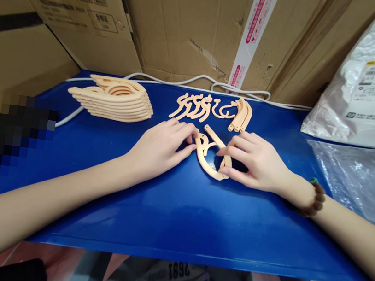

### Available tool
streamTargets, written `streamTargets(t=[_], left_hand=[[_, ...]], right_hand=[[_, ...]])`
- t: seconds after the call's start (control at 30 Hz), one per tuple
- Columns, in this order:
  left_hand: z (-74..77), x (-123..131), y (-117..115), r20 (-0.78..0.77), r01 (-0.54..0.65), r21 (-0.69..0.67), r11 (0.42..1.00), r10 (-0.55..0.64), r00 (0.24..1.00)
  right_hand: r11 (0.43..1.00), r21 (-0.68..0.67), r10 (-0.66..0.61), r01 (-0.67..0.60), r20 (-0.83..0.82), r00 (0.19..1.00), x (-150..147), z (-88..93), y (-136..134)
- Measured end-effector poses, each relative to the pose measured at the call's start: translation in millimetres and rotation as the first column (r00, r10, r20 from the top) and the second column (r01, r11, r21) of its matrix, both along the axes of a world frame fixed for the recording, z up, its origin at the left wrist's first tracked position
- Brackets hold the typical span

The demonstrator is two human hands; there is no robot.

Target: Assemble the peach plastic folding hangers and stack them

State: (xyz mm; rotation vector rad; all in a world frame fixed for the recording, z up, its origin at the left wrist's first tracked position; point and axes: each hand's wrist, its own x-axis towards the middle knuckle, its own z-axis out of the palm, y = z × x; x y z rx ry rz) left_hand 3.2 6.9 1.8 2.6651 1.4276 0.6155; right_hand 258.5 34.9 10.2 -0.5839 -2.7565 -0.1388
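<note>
A beige folding clothes hanger (206, 165) is held between my two hands just above or on the blue table; its curved arm, a straighter arm and a hook show. My left hand (169, 145) pinches its upper left end with thumb and forefinger. On the other side, my right hand (252, 161) has its fingers closed round the right end, which they partly hide. Behind my hands lie a row of loose hanger hooks (194, 106), and right of them a few loose hanger arms (241, 115). To the left sits a neat stack of folded hangers (116, 102).
A white cable (181, 83) runs along the back of the blue table (162, 220). Cardboard boxes (190, 24) stand behind it. At the right are a white mailing bag (362, 90) and a clear plastic bag (360, 178).
</note>
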Motion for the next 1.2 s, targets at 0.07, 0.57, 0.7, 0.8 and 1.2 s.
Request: streamTargets(t=[0.07, 0.57, 0.7, 0.8, 1.2], left_hand=[[-0.2, 2, -2, 0.021, 0.01, -0.015, 1.0, -0.01, 1.0], [-5.5, 6, -6, 0.079, 0.012, -0.093, 0.996, -0.005, 0.997], [-0.5, 3, -5, 0.096, 0.068, -0.144, 0.987, -0.054, 0.994], [3.5, -2, -1, 0.043, 0.145, -0.131, 0.981, -0.141, 0.989], [5.6, -18, 17, -0.117, 0.259, 0.001, 0.966, -0.257, 0.959]], right_hand=[[0.998, 0.024, 0.056, -0.057, 0.032, 0.998, -1, 1.1, -1], [0.986, 0.108, 0.11, -0.129, 0.169, 0.979, -11, 0.7, -17], [0.991, 0.13, 0.024, -0.039, 0.112, 0.993, -10, 0.3, -16], [0.985, 0.144, -0.102, 0.092, 0.064, 0.993, -8, -1.2, -14], [0.995, 0.03, -0.098, 0.097, 0.037, 0.994, -6, -3.0, -10]])
